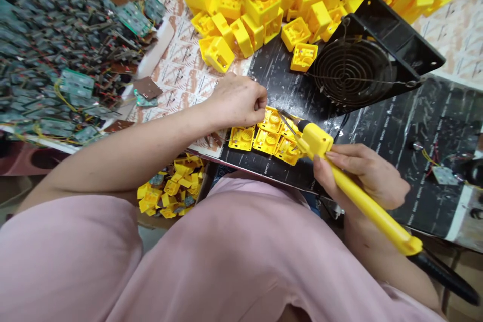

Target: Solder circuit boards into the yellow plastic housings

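Observation:
My right hand (368, 171) is wrapped round the yellow handle of a soldering iron (364, 201), thumb and fingers near its front end. The iron's thin metal tip points left over a group of yellow plastic cases (266, 141) lying side by side, insides up, on the black bench mat. My left hand (241, 100) is closed just above the back left of these cases, its fingers curled in a pinch. Whatever those fingers hold, if anything, is hidden. Small metal parts show inside the cases.
Behind stands a black fan (350, 68) with a wire guard. A heap of yellow housings (260, 5) covers the back. Many circuit boards (75, 50) are piled at left. A box of yellow pieces (171, 186) sits below the bench edge. A wired board (445, 174) lies at right.

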The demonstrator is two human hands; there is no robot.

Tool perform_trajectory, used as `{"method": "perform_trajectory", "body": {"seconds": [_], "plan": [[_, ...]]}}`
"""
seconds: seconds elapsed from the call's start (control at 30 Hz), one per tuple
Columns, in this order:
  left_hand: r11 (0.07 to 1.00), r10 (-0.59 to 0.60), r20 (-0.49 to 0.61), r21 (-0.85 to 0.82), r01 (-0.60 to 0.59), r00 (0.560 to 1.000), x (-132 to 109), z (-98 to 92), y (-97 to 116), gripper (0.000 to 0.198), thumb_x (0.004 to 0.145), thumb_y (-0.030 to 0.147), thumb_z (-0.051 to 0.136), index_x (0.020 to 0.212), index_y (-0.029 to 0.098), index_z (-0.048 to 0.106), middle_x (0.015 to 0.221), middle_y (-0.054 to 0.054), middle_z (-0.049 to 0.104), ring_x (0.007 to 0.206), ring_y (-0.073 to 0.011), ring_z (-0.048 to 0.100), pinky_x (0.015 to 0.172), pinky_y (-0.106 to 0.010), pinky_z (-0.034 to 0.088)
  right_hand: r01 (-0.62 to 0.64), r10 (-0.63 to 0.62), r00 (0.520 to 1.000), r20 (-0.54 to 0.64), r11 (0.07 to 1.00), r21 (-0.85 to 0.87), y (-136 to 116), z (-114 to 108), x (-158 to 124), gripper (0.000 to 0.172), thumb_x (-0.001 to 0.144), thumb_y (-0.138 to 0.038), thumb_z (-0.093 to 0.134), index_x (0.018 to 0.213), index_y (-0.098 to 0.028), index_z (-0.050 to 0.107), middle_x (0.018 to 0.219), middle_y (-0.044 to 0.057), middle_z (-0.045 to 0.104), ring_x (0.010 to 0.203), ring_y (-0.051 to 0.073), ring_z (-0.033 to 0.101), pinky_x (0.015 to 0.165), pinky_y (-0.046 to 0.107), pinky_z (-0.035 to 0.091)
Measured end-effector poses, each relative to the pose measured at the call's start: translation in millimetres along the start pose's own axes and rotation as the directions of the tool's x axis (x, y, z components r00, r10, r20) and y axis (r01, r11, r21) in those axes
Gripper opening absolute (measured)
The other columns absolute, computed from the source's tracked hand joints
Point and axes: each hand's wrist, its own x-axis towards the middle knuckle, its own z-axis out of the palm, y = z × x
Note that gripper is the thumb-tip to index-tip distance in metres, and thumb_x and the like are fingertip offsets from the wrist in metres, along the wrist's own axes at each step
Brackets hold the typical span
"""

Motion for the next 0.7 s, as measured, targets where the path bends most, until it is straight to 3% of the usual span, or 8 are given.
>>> {"method": "perform_trajectory", "body": {"seconds": [0.13, 0.23, 0.33, 0.43, 0.5, 0.57, 0.67, 0.7], "plan": [[0.999, 0.005, 0.049, 0.038, -0.007, 0.999, 0, -5.5, 5, 0.025, 0.088, 0.02, 0.066, 0.102, 0.019, 0.087, 0.094, -0.007, 0.084, 0.1, -0.0297, 0.079, 0.086, -0.037, 0.049, -0.106, 0.108, 0.985, -0.135, 0.994, 0.02, 8, 3, -14, 0.022, 0.086, -0.025, 0.099, 0.099, -0.026, 0.081, 0.086, 0.0, 0.085, 0.064, 0.019, 0.08, 0.057, 0.025, 0.065], [1.0, 0.018, 0.051, 0.016, -0.019, 0.999, -1, -6.6, 9, 0.024, 0.091, 0.017, 0.067, 0.102, 0.019, 0.087, 0.097, -0.007, 0.085, 0.101, -0.0289, 0.079, 0.079, -0.036, 0.045, -0.246, 0.248, 0.936, -0.249, 0.969, 0.04, 15, 7, -24, 0.043, 0.085, -0.034, 0.099, 0.126, -0.035, 0.087, 0.089, 0.005, 0.086, 0.06, 0.025, 0.079, 0.038, 0.028, 0.05], [0.999, 0.038, 0.038, -0.002, -0.038, 0.999, 0, -2.0, 10, 0.023, 0.093, 0.017, 0.067, 0.105, 0.02, 0.087, 0.099, -0.008, 0.085, 0.1, -0.0282, 0.079, 0.078, -0.036, 0.044, -0.292, 0.299, 0.87, -0.391, 0.953, 0.08, 22, 11, -27, 0.056, 0.085, -0.064, 0.094, 0.134, -0.039, 0.085, 0.077, 0.009, 0.081, 0.052, 0.029, 0.074, 0.03, 0.033, 0.04], [0.997, 0.083, -0.077, -0.001, -0.083, 0.994, -8, 1.4, 6, 0.029, 0.101, 0.025, 0.065, 0.122, 0.018, 0.083, 0.114, -0.011, 0.084, 0.109, -0.0301, 0.077, 0.088, -0.039, 0.049, -0.249, 0.212, 0.887, -0.41, 0.968, -0.038, 28, 10, -27, 0.066, 0.094, -0.089, 0.067, 0.131, -0.038, 0.086, 0.065, 0.011, 0.075, 0.047, 0.031, 0.068, 0.034, 0.041, 0.042], [0.996, 0.074, -0.207, 0.061, -0.063, 0.976, -23, -1.8, -8, 0.033, 0.107, 0.028, 0.059, 0.13, 0.018, 0.08, 0.131, -0.014, 0.081, 0.122, -0.032, 0.074, 0.101, -0.044, 0.051, -0.294, 0.248, 0.892, -0.378, 0.954, -0.067, 32, 8, -29, 0.064, 0.095, -0.089, 0.064, 0.13, -0.04, 0.086, 0.07, 0.013, 0.078, 0.052, 0.034, 0.07, 0.041, 0.047, 0.046], [0.987, 0.007, -0.285, 0.155, 0.039, 0.958, -46, -9.0, -34, 0.033, 0.107, 0.021, 0.052, 0.124, 0.02, 0.08, 0.136, -0.013, 0.079, 0.129, -0.0325, 0.071, 0.11, -0.05, 0.05, -0.357, 0.329, 0.876, -0.354, 0.934, -0.017, 34, 6, -31, 0.058, 0.089, -0.085, 0.075, 0.128, -0.043, 0.086, 0.074, 0.013, 0.08, 0.055, 0.034, 0.071, 0.047, 0.049, 0.048], [0.956, -0.122, -0.303, 0.22, 0.194, 0.945, -85, -18.6, -87, 0.028, 0.096, 0.01, 0.053, 0.101, 0.02, 0.079, 0.118, -0.011, 0.082, 0.128, -0.0331, 0.067, 0.119, -0.06, 0.044, -0.409, 0.398, 0.849, -0.349, 0.912, 0.044, 34, 6, -29, 0.053, 0.083, -0.076, 0.086, 0.126, -0.045, 0.087, 0.076, 0.01, 0.081, 0.055, 0.031, 0.069, 0.049, 0.048, 0.05], [0.948, -0.159, -0.284, 0.224, 0.226, 0.945, -95, -19.5, -104, 0.021, 0.095, 0.012, 0.057, 0.097, 0.021, 0.076, 0.124, -0.011, 0.081, 0.135, -0.0333, 0.063, 0.126, -0.064, 0.038, -0.392, 0.38, 0.851, -0.364, 0.919, 0.044, 32, 6, -28, 0.052, 0.083, -0.074, 0.087, 0.126, -0.044, 0.087, 0.077, 0.009, 0.081, 0.054, 0.03, 0.069, 0.048, 0.046, 0.05]]}}
